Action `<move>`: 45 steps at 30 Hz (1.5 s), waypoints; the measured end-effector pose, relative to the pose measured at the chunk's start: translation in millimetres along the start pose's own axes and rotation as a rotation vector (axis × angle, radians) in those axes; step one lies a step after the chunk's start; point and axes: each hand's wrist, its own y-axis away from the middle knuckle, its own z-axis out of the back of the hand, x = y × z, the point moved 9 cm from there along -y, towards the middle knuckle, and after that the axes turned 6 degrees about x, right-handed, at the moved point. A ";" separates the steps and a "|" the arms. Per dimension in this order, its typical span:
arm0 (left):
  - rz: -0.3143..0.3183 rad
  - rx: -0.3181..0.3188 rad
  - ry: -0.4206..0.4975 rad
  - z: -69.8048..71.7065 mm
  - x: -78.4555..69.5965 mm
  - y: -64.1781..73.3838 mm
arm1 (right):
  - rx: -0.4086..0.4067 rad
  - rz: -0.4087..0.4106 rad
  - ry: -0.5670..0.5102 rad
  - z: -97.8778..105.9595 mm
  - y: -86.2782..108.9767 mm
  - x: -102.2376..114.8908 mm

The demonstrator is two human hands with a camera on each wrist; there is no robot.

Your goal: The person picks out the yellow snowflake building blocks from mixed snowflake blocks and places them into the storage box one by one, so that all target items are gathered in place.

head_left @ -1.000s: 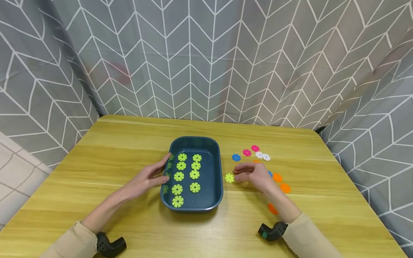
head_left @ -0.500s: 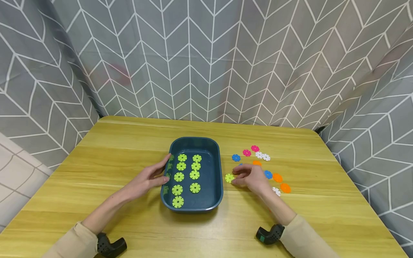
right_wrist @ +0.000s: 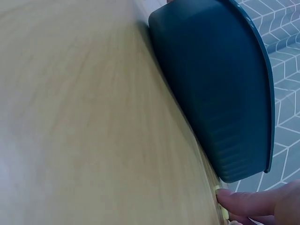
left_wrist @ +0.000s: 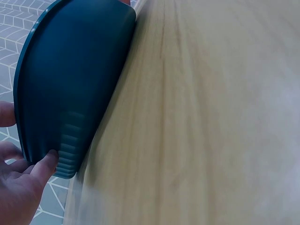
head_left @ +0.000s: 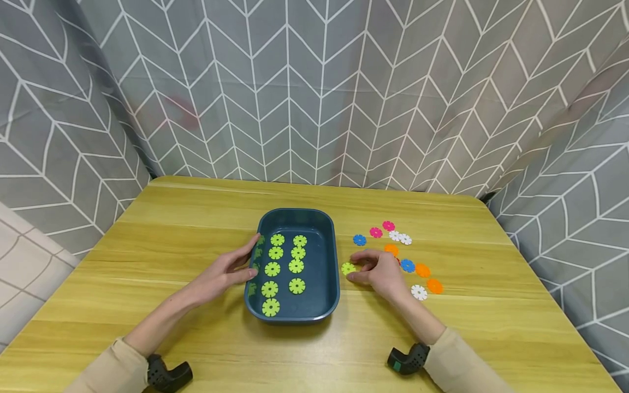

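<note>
On the table stands a dark blue tray [head_left: 319, 289] with yellow-green notched plastic discs [head_left: 270, 289] lying flat in two columns. My left hand [head_left: 228, 270] grips its left rim. In the left wrist view my left thumb [left_wrist: 47, 163] lies against the tray's outer wall. Just right of the tray, my right hand [head_left: 384, 277] pinches a yellow-green notched disc [head_left: 347, 268] at its right edge. The right wrist view has my right thumb [right_wrist: 239, 200] against this disc [right_wrist: 222, 206], low beside the tray; the other fingers are partly hidden.
Loose notched discs lie right of and behind my right hand: pink [head_left: 375, 232], white [head_left: 419, 292], blue [head_left: 360, 240] and orange [head_left: 434, 286] ones. Part of a red one peeks out by the hand. A patterned grey curtain [head_left: 304, 93] hangs behind the wooden table [head_left: 196, 218].
My right hand has moved left onto the yellow-green disc, which has shifted slightly left and back. A white disc by the wrist has come into view. My left hand and the tray stay put.
</note>
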 end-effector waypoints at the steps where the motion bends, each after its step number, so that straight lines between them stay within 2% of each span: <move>1: -0.001 0.001 0.000 -0.1 -0.1 -0.1 | -0.005 0.001 -0.002 -0.4 0.0 0.0; 15: 0.001 -0.005 -0.014 0.5 -1.9 0.5 | 0.011 0.024 -0.053 -5.2 1.9 3.1; 34: 0.013 -0.009 -0.009 0.4 -1.6 2.2 | 0.001 0.052 0.045 2.8 3.8 4.7; 40: 0.010 -0.007 -0.008 0.6 -1.1 1.8 | 0.026 0.044 0.053 1.7 2.0 4.5; 45: 0.012 -0.004 -0.002 0.2 -0.4 0.9 | 0.065 0.015 0.000 3.1 1.4 2.8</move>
